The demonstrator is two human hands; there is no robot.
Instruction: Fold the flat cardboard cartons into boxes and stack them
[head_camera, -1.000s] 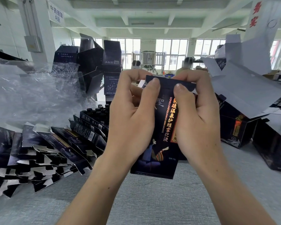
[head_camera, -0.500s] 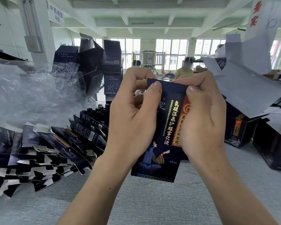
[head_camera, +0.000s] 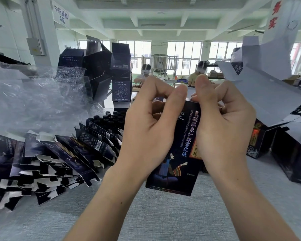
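A dark blue carton (head_camera: 176,164) with gold Chinese lettering and a painted figure is upright in the air above the grey table (head_camera: 163,220). My left hand (head_camera: 146,129) grips its left side, thumb raised over the top edge. My right hand (head_camera: 222,129) grips its right side, thumb also up at the top. The carton's top end is hidden behind my fingers. A fanned heap of flat cartons (head_camera: 47,164) lies at the left. Folded boxes (head_camera: 101,75) are stacked at the back left.
Crumpled clear plastic wrap (head_camera: 33,101) fills the far left. Small dark bottles (head_camera: 108,119) stand behind the flat cartons. Open boxes with white flaps (head_camera: 268,101) pile up at the right. Two people sit at a far bench by the windows.
Both thumbs have lifted off the carton's top front edge and now stand above it. The carton has turned slightly, showing more of its right face.
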